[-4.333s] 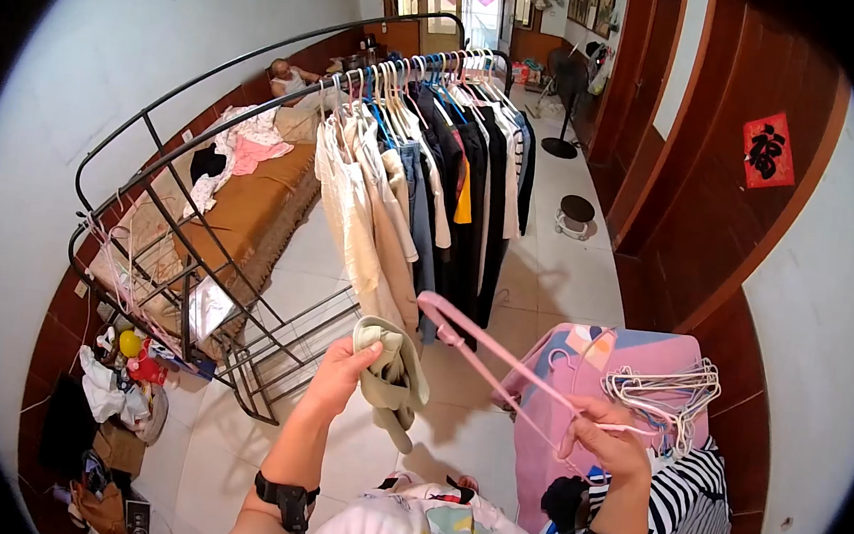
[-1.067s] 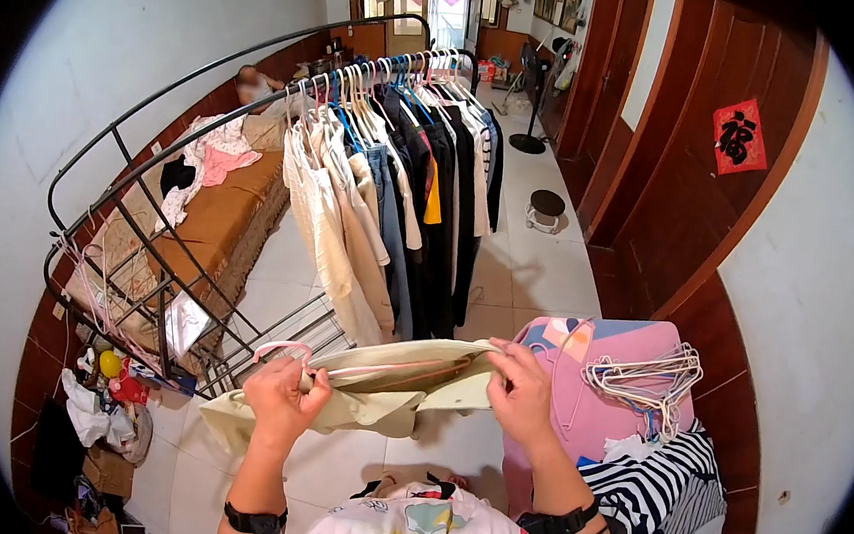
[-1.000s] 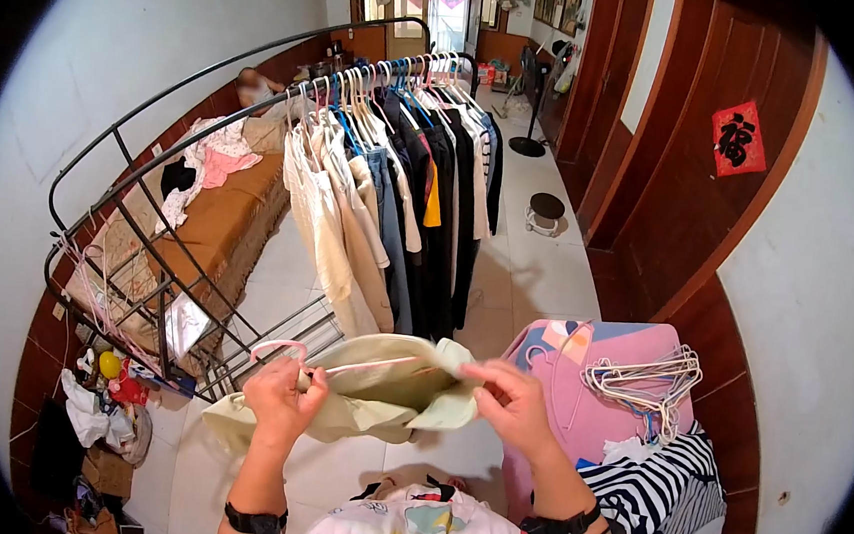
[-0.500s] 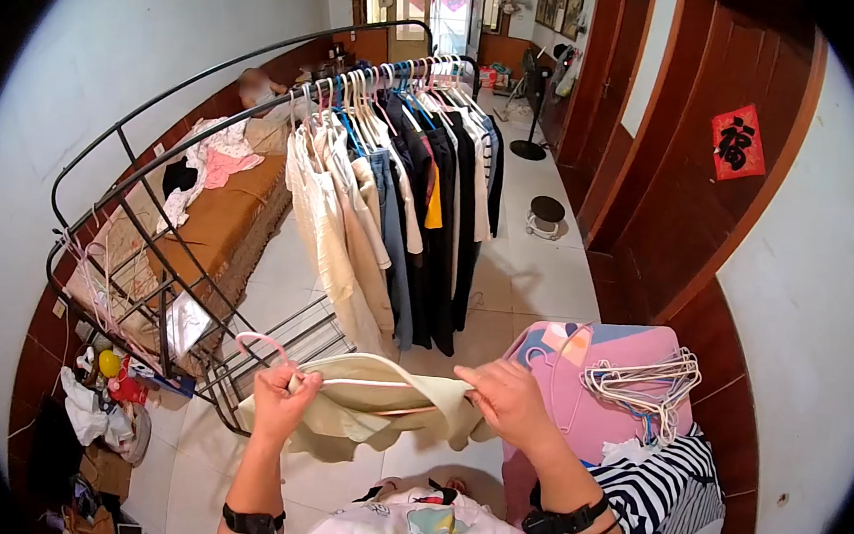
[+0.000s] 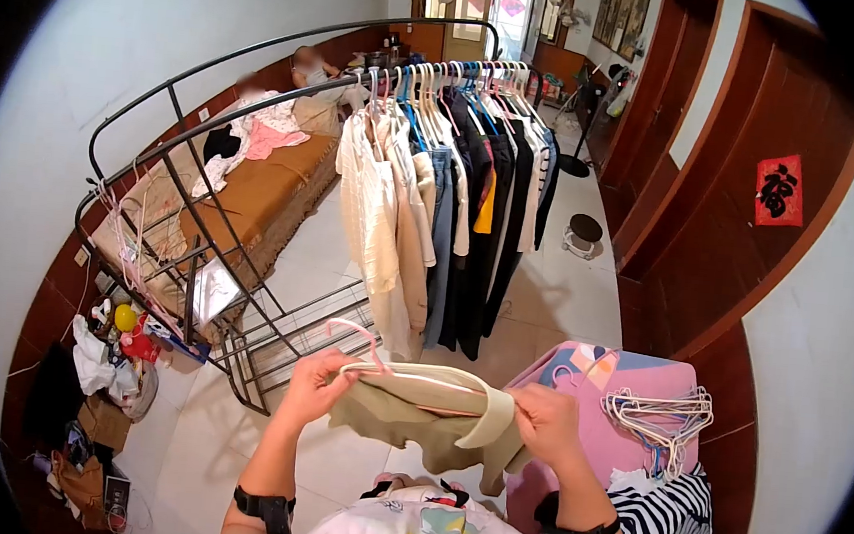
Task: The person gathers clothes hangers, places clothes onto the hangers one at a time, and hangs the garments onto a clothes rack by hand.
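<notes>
A pale green garment (image 5: 395, 415) hangs between my hands in front of my body. A pink hanger (image 5: 354, 330) is partly inside it, with its hook sticking up beyond the neckline near my left hand. My left hand (image 5: 317, 387) pinches the garment's edge just left of the hook. At the other end, my right hand (image 5: 547, 423) grips the garment's fabric by its thick, rounded edge. Most of the hanger's bar is hidden by the cloth, though a pink strip shows through the opening.
Ahead, a black metal rack (image 5: 288, 126) carries many hanging clothes (image 5: 442, 208). To my right, loose hangers (image 5: 658, 416) lie on a pink padded surface (image 5: 588, 385), beside striped clothing (image 5: 664, 512). Two people are near the couch (image 5: 251, 213). A stool (image 5: 583, 229) stands beyond.
My view has turned left, so the room sits farther right. My left hand has shifted from the hook's base to the garment's edge. The garment remains held between both hands.
</notes>
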Available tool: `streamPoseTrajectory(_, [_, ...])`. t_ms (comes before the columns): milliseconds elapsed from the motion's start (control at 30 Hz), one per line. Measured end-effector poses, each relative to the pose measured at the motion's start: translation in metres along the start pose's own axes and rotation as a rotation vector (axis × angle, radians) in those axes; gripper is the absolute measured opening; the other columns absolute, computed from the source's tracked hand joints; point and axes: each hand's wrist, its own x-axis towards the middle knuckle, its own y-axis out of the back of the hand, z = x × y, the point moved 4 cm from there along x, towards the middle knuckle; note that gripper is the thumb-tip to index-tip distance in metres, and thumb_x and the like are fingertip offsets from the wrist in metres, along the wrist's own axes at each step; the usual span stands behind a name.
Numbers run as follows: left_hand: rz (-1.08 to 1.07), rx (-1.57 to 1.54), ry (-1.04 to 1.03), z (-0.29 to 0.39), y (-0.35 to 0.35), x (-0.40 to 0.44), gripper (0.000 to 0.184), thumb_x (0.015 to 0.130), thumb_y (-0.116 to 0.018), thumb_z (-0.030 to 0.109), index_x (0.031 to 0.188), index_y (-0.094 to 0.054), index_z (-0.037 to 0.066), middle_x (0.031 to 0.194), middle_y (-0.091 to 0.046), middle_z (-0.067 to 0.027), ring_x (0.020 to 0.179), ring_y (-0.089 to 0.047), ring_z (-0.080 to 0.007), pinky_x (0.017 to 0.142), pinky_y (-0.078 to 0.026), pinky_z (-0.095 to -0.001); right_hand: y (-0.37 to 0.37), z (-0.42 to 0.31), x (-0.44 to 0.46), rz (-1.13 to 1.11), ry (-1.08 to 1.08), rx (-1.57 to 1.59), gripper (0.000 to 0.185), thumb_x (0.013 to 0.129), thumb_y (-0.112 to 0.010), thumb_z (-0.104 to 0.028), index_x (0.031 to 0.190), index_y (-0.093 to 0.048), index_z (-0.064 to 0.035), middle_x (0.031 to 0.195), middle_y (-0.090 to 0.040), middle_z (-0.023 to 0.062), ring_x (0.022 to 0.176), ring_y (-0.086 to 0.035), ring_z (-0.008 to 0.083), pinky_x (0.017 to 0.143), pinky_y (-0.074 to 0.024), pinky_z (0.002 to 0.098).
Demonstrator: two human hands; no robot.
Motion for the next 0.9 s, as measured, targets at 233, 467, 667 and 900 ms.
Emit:
streamPoseTrajectory(233, [0.075,0.009,0.006,0.005,-0.027,-0.005,0.012,0.085,-0.068,0.01,0.093,-0.069,0.001,0.073,-0.057,-0.0022,0.068,-0.051,-0.0115,0.063,-0.041,-0.0254,-0.015,-0.018,0.01,0.007,0.105,-0.084,0.019,0.073,-0.064,-0.006,0.091,-0.069,-0.0108,0.07,-0.058,0.008,0.064,-0.06,0.0271,0.056,-0.0456,0.0365])
streamPoseTrajectory(467, [0.22,-0.037,-0.085,0.017,0.005,0.003,0.018,0.09,-0.06,0.016,0.095,-0.07,0.002,0.091,-0.063,-0.0044,0.084,-0.056,-0.0145,0.076,-0.044,-0.0276,-0.008,-0.015,0.013,0.035,-0.009,0.012,0.019,0.077,-0.06,-0.005,0.093,-0.068,-0.01,0.072,-0.059,0.0094,0.067,-0.061,0.0289,0.058,-0.047,0.0368])
streamPoseTrajectory(667, [0.09,-0.024,-0.018,0.009,0.012,0.014,0.021,0.092,-0.058,0.016,0.103,-0.068,0.002,0.098,-0.065,-0.0051,0.088,-0.057,-0.0138,0.079,-0.046,-0.0288,-0.009,0.007,0.021,0.065,-0.045,-0.017,0.019,0.077,-0.057,-0.002,0.093,-0.067,-0.0055,0.077,-0.062,0.0136,0.07,-0.062,0.0323,0.062,-0.0479,0.0367])
streamPoseTrajectory(900, [0.44,0.422,-0.508,0.146,0.052,0.041,0.017,0.072,-0.072,0.004,0.088,-0.065,0.003,0.075,-0.058,-0.0087,0.068,-0.054,-0.0249,0.06,-0.043,-0.033,0.084,-0.065,0.076,0.468,0.285,-0.225,0.015,0.069,-0.064,-0.002,0.084,-0.064,-0.0072,0.073,-0.058,0.0108,0.065,-0.055,0.0325,0.059,-0.042,0.0403])
